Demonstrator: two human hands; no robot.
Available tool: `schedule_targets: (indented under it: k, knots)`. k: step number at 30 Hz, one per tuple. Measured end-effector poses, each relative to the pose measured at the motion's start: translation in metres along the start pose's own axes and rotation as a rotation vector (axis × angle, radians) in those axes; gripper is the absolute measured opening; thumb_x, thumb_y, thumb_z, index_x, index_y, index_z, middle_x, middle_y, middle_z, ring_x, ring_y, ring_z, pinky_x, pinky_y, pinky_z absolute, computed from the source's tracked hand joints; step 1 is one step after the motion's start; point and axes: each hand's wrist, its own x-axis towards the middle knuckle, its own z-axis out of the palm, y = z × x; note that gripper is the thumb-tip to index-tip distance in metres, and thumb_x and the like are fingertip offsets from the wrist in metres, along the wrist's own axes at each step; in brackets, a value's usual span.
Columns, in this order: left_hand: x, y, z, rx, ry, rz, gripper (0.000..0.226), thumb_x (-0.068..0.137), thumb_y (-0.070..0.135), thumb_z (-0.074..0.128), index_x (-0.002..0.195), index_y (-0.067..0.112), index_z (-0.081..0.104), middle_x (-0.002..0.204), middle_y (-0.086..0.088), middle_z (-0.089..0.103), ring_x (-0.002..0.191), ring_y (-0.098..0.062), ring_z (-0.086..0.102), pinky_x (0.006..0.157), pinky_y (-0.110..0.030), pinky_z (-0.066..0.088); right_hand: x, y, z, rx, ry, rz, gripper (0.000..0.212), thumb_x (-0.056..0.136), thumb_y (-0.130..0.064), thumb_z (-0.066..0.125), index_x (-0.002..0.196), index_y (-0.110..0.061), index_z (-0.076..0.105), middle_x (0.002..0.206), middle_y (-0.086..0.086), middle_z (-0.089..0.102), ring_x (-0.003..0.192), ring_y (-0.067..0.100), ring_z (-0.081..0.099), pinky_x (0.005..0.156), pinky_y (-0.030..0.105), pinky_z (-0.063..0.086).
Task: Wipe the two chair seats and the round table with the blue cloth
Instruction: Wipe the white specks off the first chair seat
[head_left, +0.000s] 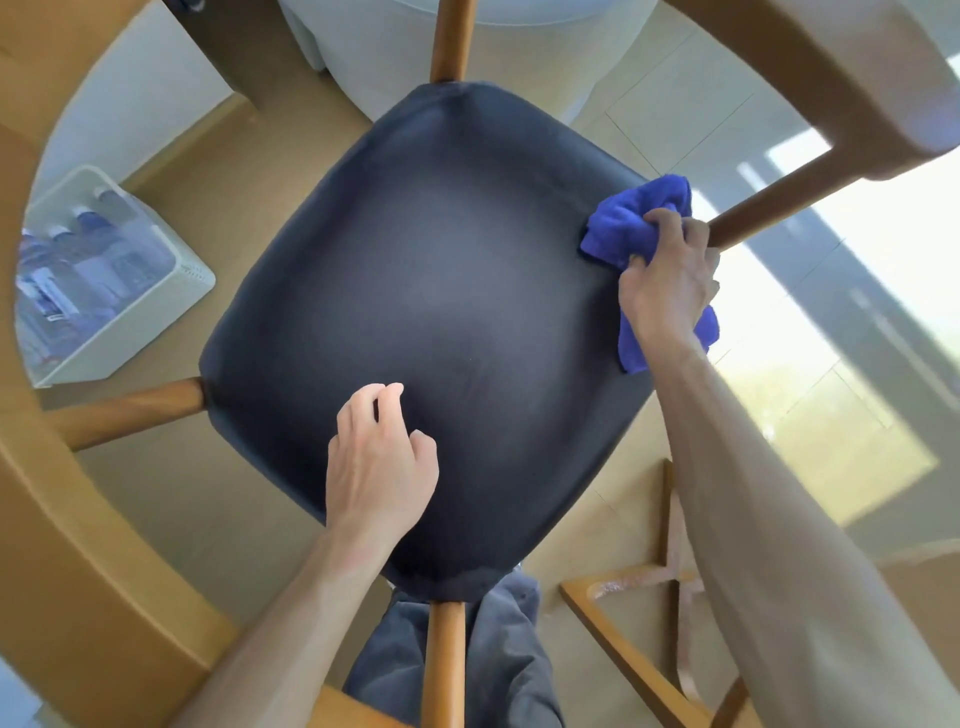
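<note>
The blue cloth (631, 221) lies bunched at the right-hand edge of the dark chair seat (441, 291), close to the corner where a wooden strut (769, 210) of the chair frame meets the seat. The right hand (667, 283) grips it from above, fingers curled into the folds, and part of the cloth hangs out below the wrist, off the seat's edge. The left hand (379, 462) is well apart from the cloth, over the near-left part of the seat; its fingers are loosely bent and hold nothing, and whether the fingertips touch the seat cannot be told. Between the two hands most of the seat lies bare. Wooden struts leave the seat at its corners and join the curved wooden armrest (78, 519) that sweeps round the seat's left side. Beyond the seat's left edge, on the floor, stands a white bin (192, 275) with bottles in it. Beyond the seat's far corner is a white rounded object (395, 57), its nature unclear.
</note>
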Motion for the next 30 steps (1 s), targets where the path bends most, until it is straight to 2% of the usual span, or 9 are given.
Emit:
schedule_targets:
  k: [9, 11, 14, 20, 27, 30]
  knots:
    - [0.002, 0.003, -0.009, -0.071, 0.08, 0.012, 0.046, 0.09, 0.011, 0.051, 0.135, 0.005, 0.047, 0.138, -0.01, 0.045, 0.126, -0.03, 0.041, 0.094, -0.042, 0.041, -0.086, -0.045, 0.031, -0.115, -0.058, -0.194, 0.041, 0.084, -0.018, 0.057, 0.124, -0.026, 0.052, 0.138, 0.007, 0.043, 0.103, 0.033, 0.047, 0.079, 0.041, 0.037]
    - [0.001, 0.003, -0.012, -0.079, 0.099, 0.015, 0.047, 0.089, 0.011, 0.052, 0.135, 0.004, 0.046, 0.137, -0.01, 0.045, 0.125, -0.031, 0.041, 0.093, -0.043, 0.041, -0.115, -0.056, 0.038, -0.105, -0.057, -0.25, 0.041, 0.077, -0.013, 0.063, 0.117, -0.023, 0.058, 0.13, 0.011, 0.051, 0.091, 0.034, 0.051, 0.07, 0.039, 0.037]
    - [0.0, 0.003, -0.016, -0.089, 0.11, 0.019, 0.047, 0.089, 0.011, 0.053, 0.135, 0.003, 0.046, 0.136, -0.012, 0.045, 0.125, -0.033, 0.041, 0.093, -0.044, 0.041, -0.157, -0.065, 0.045, -0.08, -0.04, -0.359, 0.044, 0.062, -0.004, 0.068, 0.103, -0.02, 0.064, 0.109, 0.009, 0.06, 0.073, 0.03, 0.051, 0.06, 0.033, 0.03]
    - [-0.01, 0.002, -0.03, -0.125, 0.151, 0.006, 0.047, 0.09, 0.011, 0.052, 0.135, 0.003, 0.045, 0.138, -0.012, 0.043, 0.125, -0.031, 0.04, 0.093, -0.042, 0.039, -0.231, -0.056, 0.049, -0.037, -0.137, -0.539, 0.038, 0.066, -0.015, 0.071, 0.102, -0.022, 0.062, 0.106, 0.003, 0.058, 0.072, 0.026, 0.047, 0.061, 0.033, 0.034]
    - [-0.027, -0.005, -0.035, -0.12, 0.19, 0.018, 0.046, 0.089, 0.009, 0.052, 0.133, 0.001, 0.048, 0.135, -0.015, 0.046, 0.122, -0.033, 0.044, 0.089, -0.042, 0.041, -0.281, -0.029, 0.044, 0.042, -0.289, -0.734, 0.046, 0.062, -0.007, 0.062, 0.105, -0.021, 0.052, 0.11, 0.005, 0.059, 0.079, 0.028, 0.05, 0.064, 0.037, 0.042]
    - [-0.032, -0.008, -0.035, -0.112, 0.191, 0.011, 0.045, 0.089, 0.01, 0.053, 0.132, 0.001, 0.049, 0.134, -0.015, 0.047, 0.12, -0.034, 0.045, 0.087, -0.043, 0.041, -0.288, -0.018, 0.034, 0.037, -0.376, -0.826, 0.037, 0.072, -0.019, 0.044, 0.108, -0.026, 0.051, 0.108, 0.004, 0.06, 0.081, 0.028, 0.052, 0.066, 0.038, 0.045]
